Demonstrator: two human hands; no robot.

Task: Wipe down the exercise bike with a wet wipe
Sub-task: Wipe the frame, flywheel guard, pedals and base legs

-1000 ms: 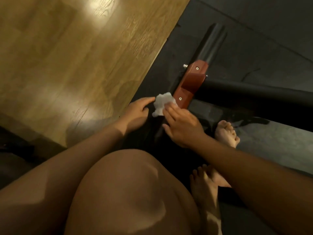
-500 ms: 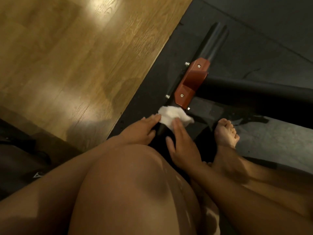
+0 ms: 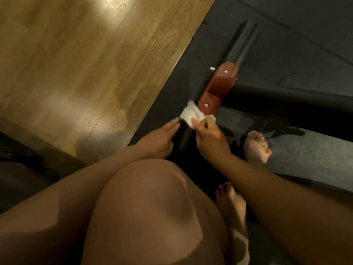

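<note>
- I am watching through the head camera. The person is squatting low by the exercise bike point(image 3: 286, 95), because the part being cleaned is down by the floor.
- The wet wipe point(image 3: 188, 114) is sitting bunched up on top of the black bottom bar point(image 3: 242, 44). It is touching the near end of the red bracket point(image 3: 216, 88).
- The right hand point(image 3: 211, 137) is pinching the wipe between its thumb and bent fingers. I am guessing it is pushing the wipe down to rub the bar.
- The left hand point(image 3: 159, 140) is lying against the left side of the bar, just behind the wipe. Its fingers are looking straight and pressed together, and one tip is touching the wipe's edge.
- I am thinking the left hand is there to keep the person steady. I cannot tell if any finger is hooking under the bar.
- A bare foot point(image 3: 257, 146) is standing on the dark mat point(image 3: 172, 88) to the right of the bar, out of the way of the rubbing.
- I am guessing the bracket's edge is coming next, since dirt likes hiding around screws.
</note>
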